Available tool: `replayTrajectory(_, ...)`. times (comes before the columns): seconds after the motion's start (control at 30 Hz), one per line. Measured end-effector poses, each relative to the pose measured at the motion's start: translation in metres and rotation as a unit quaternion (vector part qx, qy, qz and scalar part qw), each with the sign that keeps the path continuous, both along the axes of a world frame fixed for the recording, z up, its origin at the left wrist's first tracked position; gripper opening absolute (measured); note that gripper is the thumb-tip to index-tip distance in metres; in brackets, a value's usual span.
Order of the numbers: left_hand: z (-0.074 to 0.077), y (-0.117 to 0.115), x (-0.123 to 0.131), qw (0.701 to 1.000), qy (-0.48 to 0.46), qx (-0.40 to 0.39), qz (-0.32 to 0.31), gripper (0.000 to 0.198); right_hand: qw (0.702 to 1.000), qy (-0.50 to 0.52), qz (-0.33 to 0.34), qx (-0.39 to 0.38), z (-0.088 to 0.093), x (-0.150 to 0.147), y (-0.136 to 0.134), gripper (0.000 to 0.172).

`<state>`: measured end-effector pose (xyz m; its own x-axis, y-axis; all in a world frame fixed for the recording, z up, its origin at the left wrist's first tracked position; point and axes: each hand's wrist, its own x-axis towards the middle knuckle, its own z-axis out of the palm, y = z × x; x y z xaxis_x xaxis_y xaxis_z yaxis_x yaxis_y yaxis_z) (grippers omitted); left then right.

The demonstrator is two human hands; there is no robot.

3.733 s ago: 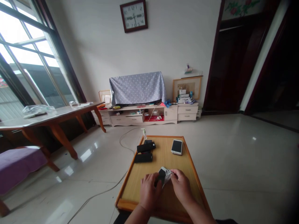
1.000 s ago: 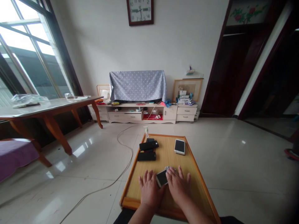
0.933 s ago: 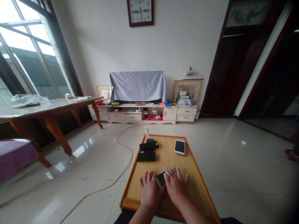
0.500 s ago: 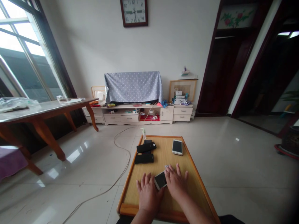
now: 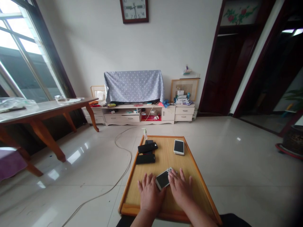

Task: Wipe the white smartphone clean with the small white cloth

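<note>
On the small wooden table, a white smartphone (image 5: 162, 180) with a dark screen lies at a tilt between my two hands. My left hand (image 5: 150, 191) rests flat to its left with the fingers spread, the thumb near the phone's lower edge. My right hand (image 5: 181, 190) reaches over the phone's right end. Under its index and middle fingertips is a small crumpled white piece, like a tissue (image 5: 169, 169), pressed against the phone; the other fingers are stretched out. The fingers cover part of the phone and of the white piece.
Several black phones (image 5: 145, 159) lie at the table's (image 5: 163, 160) left side, some overlapping. A white phone (image 5: 179, 147) rests on another at the far right. A pump bottle (image 5: 145, 134) stands at the far left corner. A cable (image 5: 123, 176) runs along the floor.
My right hand has shifted slightly on the phone, and more of the screen and of the white piece shows. The left hand stays in place. The view has tilted down a little.
</note>
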<state>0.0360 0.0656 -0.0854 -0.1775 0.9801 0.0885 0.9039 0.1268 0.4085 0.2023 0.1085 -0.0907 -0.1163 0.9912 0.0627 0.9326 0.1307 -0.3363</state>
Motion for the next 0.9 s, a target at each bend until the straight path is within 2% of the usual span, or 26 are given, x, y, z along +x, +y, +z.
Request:
replayTrajectory(0.1, -0.002, -0.001, -0.001, 1.0, -0.006, 0.015, -0.007, 0.064, 1.0, -0.003, -0.003, -0.011, 0.0, 0.0, 0.002, 0.055)
replayTrajectory(0.2, -0.003, -0.001, -0.001, 1.0, -0.006, 0.022, -0.008, 0.063, 1.0, 0.001, -0.006, -0.019, 0.009, -0.005, -0.008, 0.058)
replayTrajectory(0.33, -0.006, 0.0, -0.001, 1.0, 0.006, 0.016, -0.009, 0.054, 0.997, 0.034, 0.062, -0.031, 0.022, -0.018, -0.038, 0.061)
replayTrajectory(0.43, -0.007, 0.001, -0.002, 1.0, 0.014, 0.01, -0.022, 0.055, 0.993, 0.051, 0.101, -0.033, 0.024, -0.021, -0.053, 0.058)
replayTrajectory(0.5, -0.004, 0.002, -0.001, 1.0, 0.015, 0.012, -0.018, 0.055, 0.996, 0.041, 0.077, -0.03, 0.023, -0.014, -0.048, 0.057)
replayTrajectory(0.63, 0.004, 0.0, 0.005, 1.0, 0.02, 0.01, -0.004, 0.061, 1.0, 0.005, -0.017, -0.013, 0.023, 0.008, -0.025, 0.059)
replayTrajectory(0.7, 0.006, 0.0, 0.005, 1.0, 0.023, 0.007, -0.003, 0.061, 1.0, -0.003, -0.029, -0.008, 0.024, 0.01, -0.022, 0.06)
replayTrajectory(0.9, 0.002, 0.001, 0.001, 0.999, 0.025, -0.018, -0.017, 0.058, 0.994, 0.039, 0.098, -0.012, 0.026, -0.017, -0.052, 0.058)
